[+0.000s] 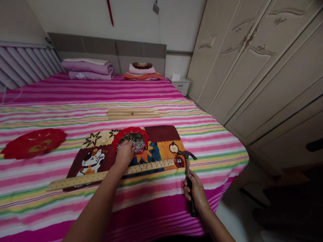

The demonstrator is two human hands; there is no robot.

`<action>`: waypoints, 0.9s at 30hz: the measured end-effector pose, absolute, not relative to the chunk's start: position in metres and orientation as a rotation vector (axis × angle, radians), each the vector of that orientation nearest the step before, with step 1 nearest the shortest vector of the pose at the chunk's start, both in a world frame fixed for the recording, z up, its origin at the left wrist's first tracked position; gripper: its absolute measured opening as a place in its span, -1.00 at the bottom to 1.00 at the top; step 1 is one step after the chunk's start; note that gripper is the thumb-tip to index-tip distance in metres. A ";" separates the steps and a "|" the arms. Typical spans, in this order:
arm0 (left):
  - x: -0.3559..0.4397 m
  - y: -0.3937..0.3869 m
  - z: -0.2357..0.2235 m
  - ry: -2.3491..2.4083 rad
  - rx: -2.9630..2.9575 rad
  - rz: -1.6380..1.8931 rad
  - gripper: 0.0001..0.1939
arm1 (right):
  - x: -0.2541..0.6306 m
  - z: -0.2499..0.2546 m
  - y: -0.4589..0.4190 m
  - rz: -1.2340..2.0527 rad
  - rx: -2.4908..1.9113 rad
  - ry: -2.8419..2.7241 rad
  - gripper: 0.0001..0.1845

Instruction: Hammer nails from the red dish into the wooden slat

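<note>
My left hand is at the near side of a red scalloped bowl heaped with loose nails. Its fingers are drawn together against the nails, and their tips are hidden. My right hand grips the black handle of a claw hammer, head pointing away from me, at the right end of a wooden strip. Rows of small holes run along the strip's left part; several nails stand upright in its right part. My left forearm covers some of its middle. Strip and bowl rest on a patterned mat.
A red tray with a scalloped edge lies at the left on the striped bedspread. Wooden strips lie beyond the mat. Folded bedding is near the headboard. A wardrobe stands right of the bed, whose edge curves near my right.
</note>
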State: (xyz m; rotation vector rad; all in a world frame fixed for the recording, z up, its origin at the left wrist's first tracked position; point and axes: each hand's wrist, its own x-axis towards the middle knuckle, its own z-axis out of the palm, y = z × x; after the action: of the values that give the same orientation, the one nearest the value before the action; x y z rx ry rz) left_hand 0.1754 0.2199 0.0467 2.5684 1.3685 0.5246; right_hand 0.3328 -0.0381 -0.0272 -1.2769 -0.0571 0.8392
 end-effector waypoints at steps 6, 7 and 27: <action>0.162 0.218 0.057 1.287 2.068 0.764 -0.90 | 0.332 -0.027 -0.039 0.832 -1.269 -0.063 -0.53; 0.160 0.216 0.059 1.245 1.946 0.774 -0.89 | 0.332 -0.026 -0.039 0.831 -1.269 -0.063 -0.53; 0.124 0.170 0.056 1.024 1.052 0.718 -0.59 | 0.333 -0.024 -0.042 0.848 -1.246 -0.092 -0.58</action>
State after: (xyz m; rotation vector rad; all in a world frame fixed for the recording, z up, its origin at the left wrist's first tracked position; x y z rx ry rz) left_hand 0.1244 0.1697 0.0560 1.0517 1.0241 0.7180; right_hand 0.3330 -0.0417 -0.0243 -1.2455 -0.0917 0.8480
